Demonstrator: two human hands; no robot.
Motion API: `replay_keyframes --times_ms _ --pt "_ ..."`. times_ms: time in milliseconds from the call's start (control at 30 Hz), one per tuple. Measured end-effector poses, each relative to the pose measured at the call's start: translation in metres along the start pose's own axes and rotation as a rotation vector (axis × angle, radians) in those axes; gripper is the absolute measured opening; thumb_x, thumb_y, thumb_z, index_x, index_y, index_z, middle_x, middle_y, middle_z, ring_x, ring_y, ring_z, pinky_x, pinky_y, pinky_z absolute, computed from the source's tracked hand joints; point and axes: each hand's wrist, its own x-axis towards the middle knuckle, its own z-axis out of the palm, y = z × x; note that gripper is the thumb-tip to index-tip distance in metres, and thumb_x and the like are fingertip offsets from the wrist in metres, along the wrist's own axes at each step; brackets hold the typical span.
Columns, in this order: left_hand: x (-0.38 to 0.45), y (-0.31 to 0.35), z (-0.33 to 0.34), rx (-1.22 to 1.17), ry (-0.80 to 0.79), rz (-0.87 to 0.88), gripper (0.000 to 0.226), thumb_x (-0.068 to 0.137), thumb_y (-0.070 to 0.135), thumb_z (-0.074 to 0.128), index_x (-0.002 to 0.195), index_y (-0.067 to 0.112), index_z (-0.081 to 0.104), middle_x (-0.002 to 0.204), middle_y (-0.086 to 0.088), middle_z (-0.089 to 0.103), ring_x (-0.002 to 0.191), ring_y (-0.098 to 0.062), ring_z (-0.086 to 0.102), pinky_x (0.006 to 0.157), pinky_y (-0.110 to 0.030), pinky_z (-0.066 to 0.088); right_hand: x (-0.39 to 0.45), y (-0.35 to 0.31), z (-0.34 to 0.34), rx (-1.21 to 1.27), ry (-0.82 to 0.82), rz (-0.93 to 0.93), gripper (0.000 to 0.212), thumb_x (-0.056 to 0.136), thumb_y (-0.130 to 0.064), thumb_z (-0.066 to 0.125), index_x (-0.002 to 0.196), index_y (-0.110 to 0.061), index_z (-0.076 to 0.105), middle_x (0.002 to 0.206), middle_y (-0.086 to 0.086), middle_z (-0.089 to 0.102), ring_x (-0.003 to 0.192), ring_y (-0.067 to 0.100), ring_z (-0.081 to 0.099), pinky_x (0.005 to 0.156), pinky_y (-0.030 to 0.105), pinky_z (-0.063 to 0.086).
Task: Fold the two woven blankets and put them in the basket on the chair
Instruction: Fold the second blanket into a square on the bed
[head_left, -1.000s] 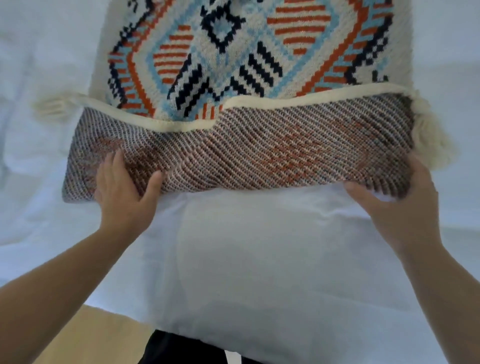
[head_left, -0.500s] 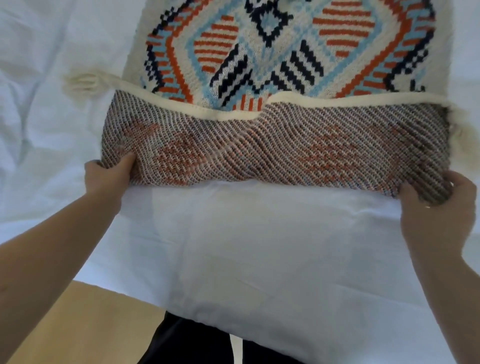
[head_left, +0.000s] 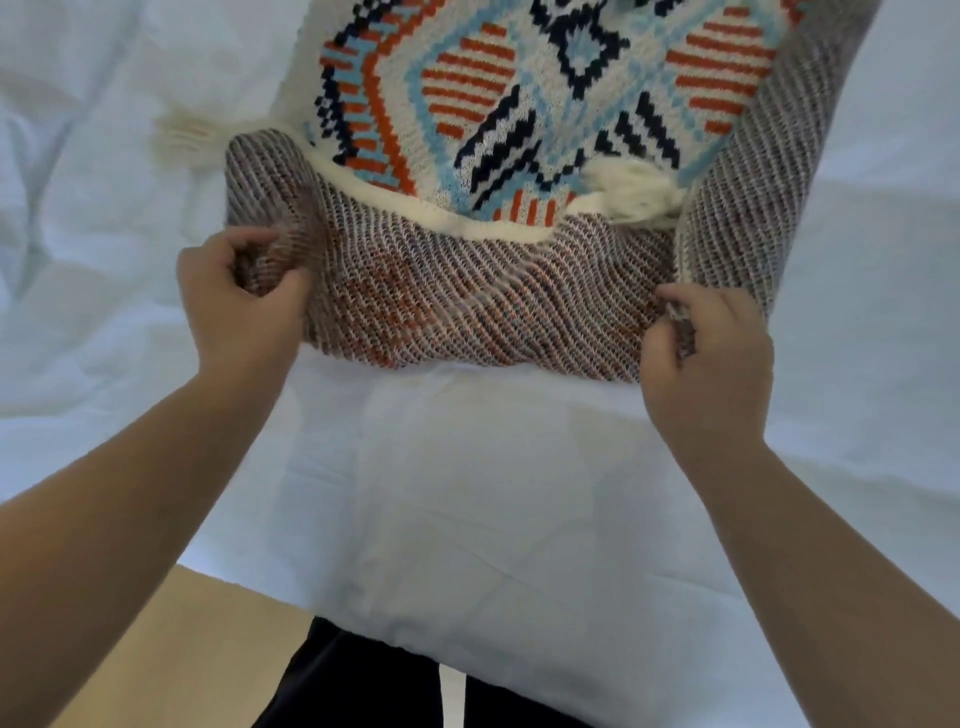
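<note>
1. The woven blanket (head_left: 519, 156) lies on the white sheet (head_left: 493, 467) that covers the surface, its near end close to the sheet's near edge and its pattern running off the far side of the view.
2. The left hand (head_left: 241, 306) grips the near-left corner of the turned-back band, fingers curled round a bunch of cloth; half a second ago the same hand only pinched the flat edge there.
3. The right hand (head_left: 706, 353) pinches the near-right corner between thumb and curled fingers.
4. Since half a second ago both hands have drawn inward and lifted: the band, which lay flat and wide across the sheet, now bulges at the left corner, and the blanket's right side rises in a steep flap beside the right hand.
5. A cream tassel (head_left: 636, 200), earlier at the right edge, now sits on the patterned face just beyond the band; another tassel (head_left: 182, 137) lies on the sheet off the left corner.
6. My reading: the corners are secured and a fold is starting, probably carrying the near end away from the person over the pattern.
7. Only one blanket shows; the second, the basket and the chair are out of view, so most of the task remains.
</note>
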Motion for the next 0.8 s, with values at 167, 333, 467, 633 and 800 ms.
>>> replay_keyframes --times_ms 167,333,467,633,800 --pt "0.038 -0.028 -0.040 -0.020 0.138 -0.321 0.068 0.066 0.038 0.083 0.124 0.020 0.055 0.120 -0.005 0.055 0.103 -0.014 0.062 0.088 -0.032 0.058 0.001 0.021 -0.021 0.076 0.097 0.282 0.038 0.088 -0.010 0.055 0.126 -0.004 0.057 0.113 0.022 0.057 0.094 0.015 0.052 0.078 0.017 0.034" --pt "0.005 -0.029 -0.013 -0.342 -0.003 -0.573 0.056 0.084 0.017 0.078 0.128 0.011 0.044 0.118 -0.006 0.058 0.101 -0.020 0.065 0.079 -0.032 0.059 -0.012 0.019 -0.004 -0.063 -0.115 0.139 0.035 0.086 -0.020 0.056 0.117 -0.007 0.065 0.097 0.015 0.066 0.085 0.033 0.060 0.072 0.035 0.046" --pt "-0.020 0.006 0.007 -0.055 -0.084 -0.044 0.016 0.084 0.015 0.075 0.094 0.018 0.063 0.081 0.012 0.061 0.070 0.009 0.057 0.065 -0.009 0.045 -0.002 -0.021 0.016 -0.047 -0.077 -0.037 0.028 0.089 -0.021 0.056 0.108 -0.007 0.072 0.084 0.008 0.069 0.074 0.027 0.061 0.076 0.043 0.050" --pt "-0.033 0.026 0.013 -0.013 -0.398 0.279 0.018 0.085 0.010 0.074 0.086 0.021 0.059 0.083 0.011 0.059 0.072 0.003 0.052 0.061 -0.012 0.039 -0.004 -0.062 0.036 0.004 -0.071 -0.249 0.019 0.089 -0.017 0.064 0.102 -0.009 0.074 0.079 0.005 0.067 0.068 0.025 0.060 0.071 0.039 0.045" --pt "-0.033 -0.001 0.015 0.346 -0.567 0.515 0.024 0.082 0.016 0.074 0.103 0.019 0.063 0.103 0.004 0.065 0.094 -0.018 0.056 0.079 -0.031 0.046 -0.019 -0.062 0.050 -0.159 -0.179 -0.254 0.032 0.083 -0.021 0.072 0.114 -0.012 0.070 0.092 0.004 0.067 0.086 0.029 0.061 0.083 0.040 0.040"
